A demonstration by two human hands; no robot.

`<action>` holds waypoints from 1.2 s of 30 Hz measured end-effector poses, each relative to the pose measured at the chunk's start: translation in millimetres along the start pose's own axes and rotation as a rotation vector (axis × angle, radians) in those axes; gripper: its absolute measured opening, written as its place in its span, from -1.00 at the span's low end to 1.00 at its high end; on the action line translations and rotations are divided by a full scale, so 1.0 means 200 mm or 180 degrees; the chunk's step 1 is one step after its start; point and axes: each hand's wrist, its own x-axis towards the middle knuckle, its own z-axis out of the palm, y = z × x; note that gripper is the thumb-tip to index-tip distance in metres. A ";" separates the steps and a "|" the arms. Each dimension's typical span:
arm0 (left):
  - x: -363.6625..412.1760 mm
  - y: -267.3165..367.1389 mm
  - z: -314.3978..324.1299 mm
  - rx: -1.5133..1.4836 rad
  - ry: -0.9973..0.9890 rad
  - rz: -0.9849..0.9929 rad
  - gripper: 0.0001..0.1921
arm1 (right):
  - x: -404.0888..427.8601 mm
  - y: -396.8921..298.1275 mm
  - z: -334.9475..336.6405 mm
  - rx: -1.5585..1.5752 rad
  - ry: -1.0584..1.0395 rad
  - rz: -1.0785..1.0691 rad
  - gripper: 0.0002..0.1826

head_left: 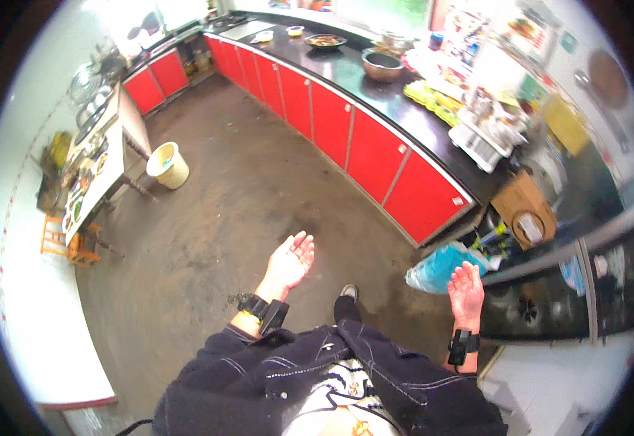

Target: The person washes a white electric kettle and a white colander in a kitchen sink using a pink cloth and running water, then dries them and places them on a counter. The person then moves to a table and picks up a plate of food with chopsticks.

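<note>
Palm up over the brown floor [213, 218], my left hand [292, 260] holds nothing, its fingers slightly curled. My right hand [466, 289] is also raised palm up and holds nothing; in the picture it lies just right of a blue plastic bag [442, 267] on the floor. Black devices are strapped round both wrists, the left one [265, 312] and the right one [463, 344]. One shoe [349, 292] shows below, between the hands.
Red cabinets [325, 131] run under a black counter bearing a metal pot [382, 65], a dish of food [325, 41] and a white basket [480, 147]. A cream bucket [169, 166] stands beside a table [114, 158] at left. A cardboard box [524, 210] is at right.
</note>
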 end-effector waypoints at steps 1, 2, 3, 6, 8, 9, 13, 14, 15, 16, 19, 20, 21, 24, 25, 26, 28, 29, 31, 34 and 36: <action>0.07 0.05 0.04 -0.0021 0.0030 0.0106 -0.72 | 0.12 0.00 0.02 0.0013 0.0107 0.0036 -0.65; 0.15 0.12 0.11 -0.0083 0.0161 0.0285 -0.71 | 0.28 -0.02 0.07 0.0054 0.0185 0.0116 -0.65; 0.22 0.18 0.16 -0.0019 -0.0010 0.0342 -0.71 | 0.43 -0.03 0.13 0.0117 0.0192 0.0227 -0.65; 0.36 0.40 0.29 0.0078 -0.0060 0.0887 -0.70 | 0.93 -0.04 0.44 -0.0036 -0.0398 0.0471 -0.66; 0.38 0.50 0.28 0.0002 -0.0092 0.1214 -0.70 | 1.21 0.03 0.74 -0.0266 -0.0604 0.0672 -0.67; 0.38 0.55 0.27 -0.0079 0.0213 0.1406 -0.70 | 1.35 0.08 0.90 -0.0364 -0.0779 0.0817 -0.68; 0.42 0.83 0.16 -0.0567 0.0837 0.1950 -0.74 | 1.73 0.37 1.61 -0.0551 -0.1778 0.1089 -0.70; 0.44 0.91 0.13 -0.0743 0.0908 0.2055 -0.75 | 1.79 0.45 1.78 -0.0533 -0.1927 0.1148 -0.70; 0.50 0.92 0.13 -0.0956 0.1087 0.2144 -0.75 | 1.88 0.50 1.87 -0.0471 -0.2076 0.1209 -0.71; 0.55 1.02 0.12 -0.1050 0.1214 0.2259 -0.76 | 1.92 0.58 2.02 -0.0577 -0.1957 0.1271 -0.70; 0.71 1.33 0.14 -0.1364 0.1249 0.2408 -0.77 | 2.09 0.74 2.34 -0.0703 -0.2242 0.1573 -0.68; 0.77 1.42 0.17 -0.1266 0.1105 0.2398 -0.76 | 2.17 0.76 2.43 -0.0790 -0.2137 0.1567 -0.68; 0.84 1.53 0.22 -0.1202 0.0991 0.2391 -0.76 | 2.25 0.77 2.51 -0.0768 -0.2215 0.1596 -0.69; 1.04 1.79 0.40 -0.0852 0.0838 0.2331 -0.75 | 2.50 0.80 2.71 -0.0801 -0.2101 0.1420 -0.68; 1.11 1.87 0.46 -0.0706 0.0800 0.2286 -0.74 | 2.60 0.80 2.76 -0.0761 -0.2047 0.1402 -0.68; 1.16 1.94 0.51 -0.0650 0.0677 0.2277 -0.74 | 2.71 0.81 2.79 -0.0677 -0.2160 0.1443 -0.66; 1.32 2.05 0.59 -0.0559 0.0393 0.2179 -0.74 | 2.95 0.85 2.87 -0.0649 -0.2122 0.1458 -0.64; 1.38 2.09 0.61 -0.0514 0.0419 0.2203 -0.75 | 3.06 0.86 2.86 -0.0627 -0.2045 0.1443 -0.63; 1.53 2.15 0.61 -0.0431 0.0128 0.2320 -0.78 | 3.35 0.89 2.89 -0.0642 -0.1961 0.1372 -0.62; 1.78 2.28 0.61 -0.0852 0.0748 0.2381 -0.79 | 3.78 0.94 2.94 -0.0018 -0.1618 0.1366 -0.68; 1.94 2.37 0.68 -0.0999 0.1288 0.2393 -0.82 | 4.05 0.98 3.06 -0.0074 -0.1149 0.1264 -0.62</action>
